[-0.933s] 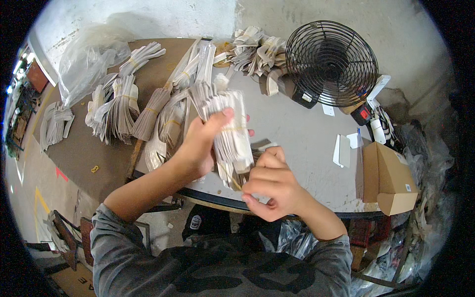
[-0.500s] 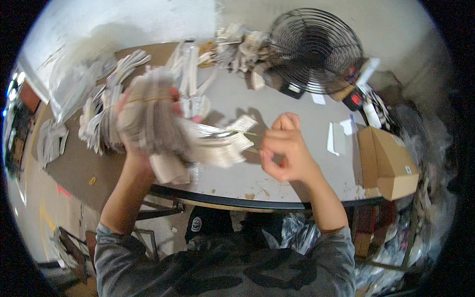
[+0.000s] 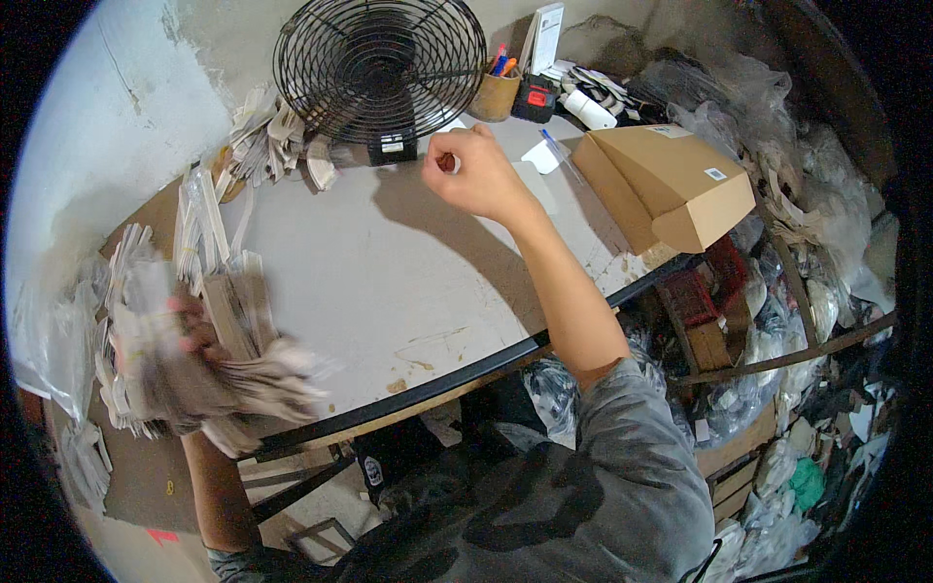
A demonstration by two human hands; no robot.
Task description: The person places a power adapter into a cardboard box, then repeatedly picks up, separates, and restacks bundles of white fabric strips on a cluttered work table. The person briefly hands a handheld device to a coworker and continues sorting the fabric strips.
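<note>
At the table's left end my left hand (image 3: pixel 191 316) is closed round a thick bundle of flat, pale grey strips (image 3: pixel 180 379). Motion smears both, and the bundle hides most of the hand. Its loose ends fan out to the right over the table's front edge. Beyond the middle of the table my right hand (image 3: pixel 466 170) is raised in front of the fan, its fingers curled into a loose fist. Whatever may be inside that fist is hidden. More pale strips (image 3: pixel 199 219) lie beside and behind the held bundle.
A black wire-caged fan (image 3: pixel 379 73) stands at the back of the grey table (image 3: pixel 389 311). A pen cup (image 3: pixel 496 95), a white bottle (image 3: pixel 589 110) and an open cardboard box (image 3: pixel 671 180) are to the right. Plastic bags (image 3: pixel 768 389) pile up beyond the table's right edge.
My view has swung right. The bundle in my left hand has moved left and down. My right hand has moved away from it; the band stretched between them no longer shows.
</note>
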